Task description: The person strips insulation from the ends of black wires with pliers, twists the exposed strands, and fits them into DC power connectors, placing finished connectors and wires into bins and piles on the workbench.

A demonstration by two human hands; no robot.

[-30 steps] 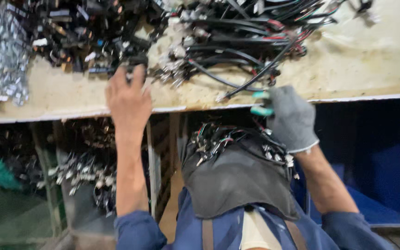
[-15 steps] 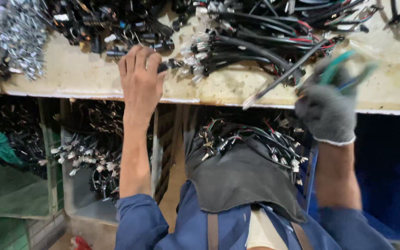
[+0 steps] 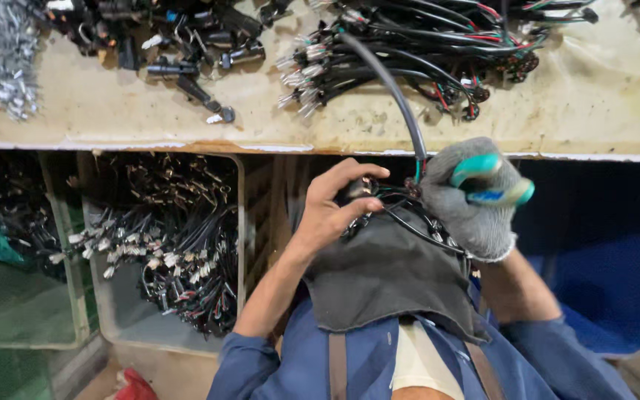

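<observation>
The bare left hand [image 3: 335,211] is drawn in close to the body, forearm rising from a blue sleeve [image 3: 261,363], wrist bent so the fingers curl over a small black connector [image 3: 355,191]. Its grip is pinched on that connector, thumb below and fingers arched above. The connector sits just under the front edge of the worktop [image 3: 379,126], above a dark grey cloth [image 3: 387,274] spread over the person's lap.

The right hand [image 3: 475,200] wears a grey knitted glove and is raised to the same height, just beside the left, forearm angled up from the lower right. Its grip is clenched around a tool with teal handles [image 3: 487,178]; the tool's working end is hidden behind the glove. A black cable [image 3: 394,89] arcs from the pile on the worktop down to the gloved fist, and thin black wires [image 3: 416,222] trail between the two hands onto the cloth.

On the worktop lie a bundle of black cables with metal ends [image 3: 409,52], loose black plugs [image 3: 179,44] and a heap of small metal parts [image 3: 1,52]. Below the worktop to the left, a pale bin [image 3: 238,222] holds more finished cables. A blue tub [image 3: 601,289] stands at the right.
</observation>
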